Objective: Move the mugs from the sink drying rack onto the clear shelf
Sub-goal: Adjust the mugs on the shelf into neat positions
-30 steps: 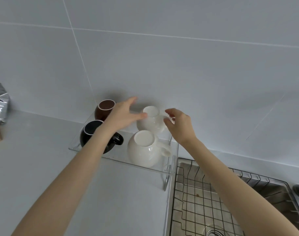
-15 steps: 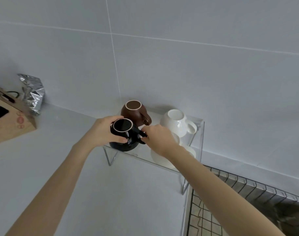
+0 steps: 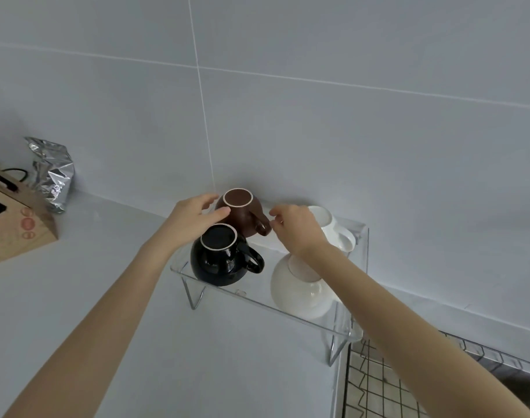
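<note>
The left hand (image 3: 194,220) is cupped against the left flank of the round brown glazed mug (image 3: 242,212), fingers and thumb in contact with its wall but not closed around it. The right hand (image 3: 296,227) hovers just beside the brown mug's handle, fingers curled loosely and gripping nothing; whether a fingertip touches the handle cannot be told.

Change: half a second ago both hands were on the glossy black round mug (image 3: 224,256) at the front left; they have now shifted back to the brown mug behind it. A second ago they were at the rear white mug. Judgement: this is a squaring-up pass over mugs already placed, and the transfer itself is essentially complete.

Location: all four mugs stand on the clear acrylic shelf with wire legs (image 3: 257,300), which sits on the pale grey counter against the tiled wall. The wire sink drying rack (image 3: 387,387), as far as it is in view at lower right, holds no mug.

Orientation: every mug is inverted, base ring uppermost, long axis vertical. The brown and black mugs' handles point right. The small white ceramic mug (image 3: 333,227) at the rear right also turns its handle right and forward. The large white ceramic mug (image 3: 302,288) at the front right is partly hidden by the right forearm; its handle direction cannot be determined.

A crumpled silver foil bag (image 3: 52,173) and a brown cardboard box (image 3: 16,224) stand well apart at the left.
</note>
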Demonstrator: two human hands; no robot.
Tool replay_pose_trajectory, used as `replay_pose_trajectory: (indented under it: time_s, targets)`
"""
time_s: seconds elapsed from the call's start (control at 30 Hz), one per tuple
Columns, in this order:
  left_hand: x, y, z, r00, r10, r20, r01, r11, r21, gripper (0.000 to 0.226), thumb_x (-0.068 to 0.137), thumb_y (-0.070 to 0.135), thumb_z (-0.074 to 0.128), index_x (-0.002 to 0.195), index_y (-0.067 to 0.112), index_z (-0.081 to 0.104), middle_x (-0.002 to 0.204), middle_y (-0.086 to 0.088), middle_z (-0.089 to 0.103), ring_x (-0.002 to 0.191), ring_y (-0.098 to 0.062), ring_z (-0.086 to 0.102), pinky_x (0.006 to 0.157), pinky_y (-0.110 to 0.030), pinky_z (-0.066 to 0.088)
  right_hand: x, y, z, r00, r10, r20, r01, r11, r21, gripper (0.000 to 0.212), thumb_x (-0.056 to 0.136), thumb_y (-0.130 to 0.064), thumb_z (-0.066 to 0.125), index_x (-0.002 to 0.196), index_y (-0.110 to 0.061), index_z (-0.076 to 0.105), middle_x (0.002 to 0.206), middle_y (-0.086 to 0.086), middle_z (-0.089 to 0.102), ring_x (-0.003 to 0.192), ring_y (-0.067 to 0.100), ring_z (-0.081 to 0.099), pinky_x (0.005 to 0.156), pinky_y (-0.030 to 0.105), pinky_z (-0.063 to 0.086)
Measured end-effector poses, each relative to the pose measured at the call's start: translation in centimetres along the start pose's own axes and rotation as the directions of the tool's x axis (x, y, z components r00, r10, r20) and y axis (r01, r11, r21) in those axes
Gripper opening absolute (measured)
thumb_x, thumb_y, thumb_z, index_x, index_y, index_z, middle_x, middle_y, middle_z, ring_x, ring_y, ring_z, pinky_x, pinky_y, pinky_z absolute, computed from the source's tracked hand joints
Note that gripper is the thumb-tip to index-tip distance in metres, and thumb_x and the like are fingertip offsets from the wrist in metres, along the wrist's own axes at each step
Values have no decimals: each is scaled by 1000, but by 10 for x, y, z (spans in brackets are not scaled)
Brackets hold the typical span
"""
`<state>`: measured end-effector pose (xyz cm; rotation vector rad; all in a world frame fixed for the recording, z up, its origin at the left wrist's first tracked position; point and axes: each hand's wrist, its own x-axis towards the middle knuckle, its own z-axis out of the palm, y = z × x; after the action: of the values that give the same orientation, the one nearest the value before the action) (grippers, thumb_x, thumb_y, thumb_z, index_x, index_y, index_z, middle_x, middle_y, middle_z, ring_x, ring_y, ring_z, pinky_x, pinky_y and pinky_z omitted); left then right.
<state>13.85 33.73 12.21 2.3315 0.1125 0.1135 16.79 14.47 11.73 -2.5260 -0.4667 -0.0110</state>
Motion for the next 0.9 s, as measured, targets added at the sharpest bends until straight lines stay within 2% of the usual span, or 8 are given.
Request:
replay_pose_trajectory:
  time_s: [0.1, 0.17, 0.23, 0.33, 0.47, 0.57, 0.7, 0.9]
  targets:
    - [26, -2, 10, 998, -56, 12, 55, 998, 32, 52, 89, 29, 50, 136, 9, 38, 144, -13, 43, 131, -25, 42, 106, -30, 29, 15, 2, 4, 999, 35, 41, -34, 999, -29, 28, 82, -13, 55, 106, -1, 61, 101, 20, 68, 97, 38, 59, 83, 45, 51]
    - [37, -6, 15, 996, -87, 23, 86, 995, 49, 50, 90, 28, 48, 135, 8, 40, 143, -13, 44, 131, -27, 43, 106, -30, 29, 20, 2, 10, 997, 19, 71, -15, 998, -63, 26, 80, -17, 59, 102, -4, 61, 98, 19, 68, 94, 38, 60, 74, 39, 51]
    - [43, -10, 17, 997, -77, 31, 75, 996, 51, 43, 90, 28, 48, 129, 9, 49, 134, -15, 54, 124, -28, 49, 101, -31, 34, 25, 1, 15, 996, -6, 93, 16, 994, -104, 21, 80, -17, 59, 96, -5, 62, 92, 20, 68, 89, 39, 61, 65, 34, 44]
    - [44, -12, 20, 1000, -21, 15, 20, 999, 37, 32, 89, 25, 50, 116, 10, 59, 117, -14, 66, 111, -28, 57, 89, -29, 37, 31, 2, 17, 997, -23, 73, 34, 987, -156, 18, 79, -10, 56, 95, -3, 63, 92, 22, 67, 87, 40, 60, 65, 34, 42]
    - [43, -11, 21, 999, 30, -34, -28, 998, 59, 28, 88, 27, 53, 103, 7, 65, 98, -18, 70, 100, -33, 60, 79, -32, 38, 35, 4, 17, 997, -47, 53, 57, 981, -187, 20, 77, 0, 53, 95, -1, 63, 92, 23, 67, 86, 42, 60, 63, 34, 41]
    - [42, -8, 24, 994, 62, -90, -51, 992, 113, 27, 87, 29, 54, 103, 11, 67, 89, -17, 69, 93, -31, 60, 68, -24, 30, 38, 6, 17, 998, -56, 40, 63, 978, -196, 21, 78, 3, 50, 95, 0, 63, 94, 23, 67, 89, 42, 60, 65, 34, 41]
    - [40, -5, 27, 984, 81, -159, -59, 989, 138, 31, 85, 31, 58, 104, 8, 67, 96, -19, 71, 95, -33, 61, 77, -29, 37, 48, 13, 15, 997, -57, 43, 62, 987, -148, 19, 74, 3, 51, 85, 0, 66, 87, 23, 68, 82, 41, 60, 68, 37, 49]
    - [42, -4, 29, 978, 98, -184, -64, 981, 186, 35, 84, 33, 59, 92, 0, 68, 87, -26, 69, 89, -38, 60, 80, -41, 43, 59, 19, 13, 995, -86, 56, 93, 985, -142, 23, 70, 7, 50, 83, -1, 68, 84, 23, 70, 80, 41, 62, 70, 45, 56]
